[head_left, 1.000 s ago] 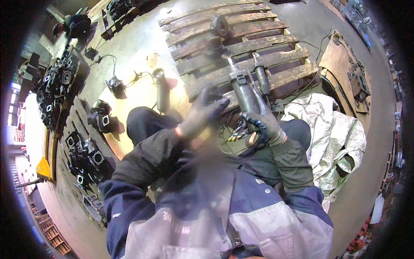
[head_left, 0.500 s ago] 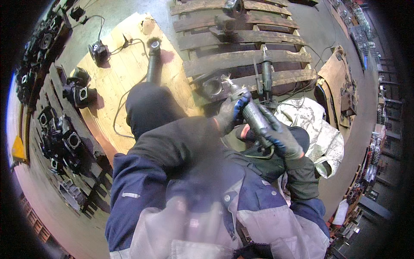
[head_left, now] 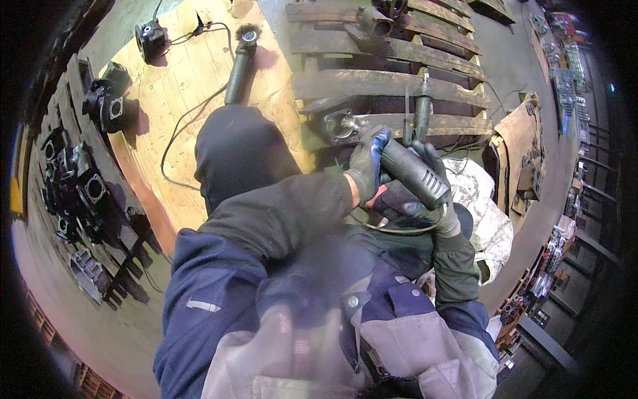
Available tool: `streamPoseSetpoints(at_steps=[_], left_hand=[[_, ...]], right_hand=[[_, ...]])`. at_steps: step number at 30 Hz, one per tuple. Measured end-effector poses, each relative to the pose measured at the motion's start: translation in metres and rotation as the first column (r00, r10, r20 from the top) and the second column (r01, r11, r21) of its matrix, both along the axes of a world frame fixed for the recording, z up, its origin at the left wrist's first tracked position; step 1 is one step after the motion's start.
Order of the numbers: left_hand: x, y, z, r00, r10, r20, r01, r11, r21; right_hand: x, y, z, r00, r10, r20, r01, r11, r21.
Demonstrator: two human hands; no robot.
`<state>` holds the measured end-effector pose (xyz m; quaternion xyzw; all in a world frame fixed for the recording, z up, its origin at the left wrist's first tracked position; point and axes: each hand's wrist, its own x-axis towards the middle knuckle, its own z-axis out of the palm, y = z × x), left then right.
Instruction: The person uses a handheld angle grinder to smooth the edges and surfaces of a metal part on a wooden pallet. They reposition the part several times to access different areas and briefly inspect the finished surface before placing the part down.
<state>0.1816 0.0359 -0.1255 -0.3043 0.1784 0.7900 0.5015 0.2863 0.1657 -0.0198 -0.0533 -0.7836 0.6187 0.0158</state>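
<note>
Both gloved hands hold a dark straight grinder (head_left: 407, 170) that slants from upper left to lower right. Close to its tip, my left hand (head_left: 364, 167) is closed round the front of the body. My right hand (head_left: 437, 211) grips the rear end, fingers showing on the far side. The grinder's tip is at the round opening of a metal casting (head_left: 334, 126) by the near edge of the wooden pallet (head_left: 392, 86); blur hides whether they touch. A second slim dark power tool (head_left: 423, 113) lies on the pallet just beyond.
On a wooden board (head_left: 193, 80) at the left lies an angle grinder (head_left: 241, 70) with its cable. Dark castings (head_left: 80, 183) crowd another pallet at far left. A pale stained cloth (head_left: 492, 226) lies by my right knee, with a cardboard sheet (head_left: 515, 149) beyond.
The grinder's rear end has swung right, so it lies flatter, and its tip has come to the casting's opening. My right hand moved along with it. The whole view has shifted slightly.
</note>
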Motion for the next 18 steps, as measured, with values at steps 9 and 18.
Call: streamPoseSetpoints(at_steps=[9,18], left_hand=[[-0.015,0.004,0.0,0.986,0.049,0.158,-0.051,0.999,0.004],[-0.017,0.001,0.002,0.987,0.055,0.15,-0.04,0.994,-0.101]], right_hand=[[-0.029,0.007,-0.009,0.998,0.002,0.056,-0.01,0.989,0.145],[-0.041,0.011,-0.009,0.997,0.079,-0.022,-0.075,0.983,0.169]])
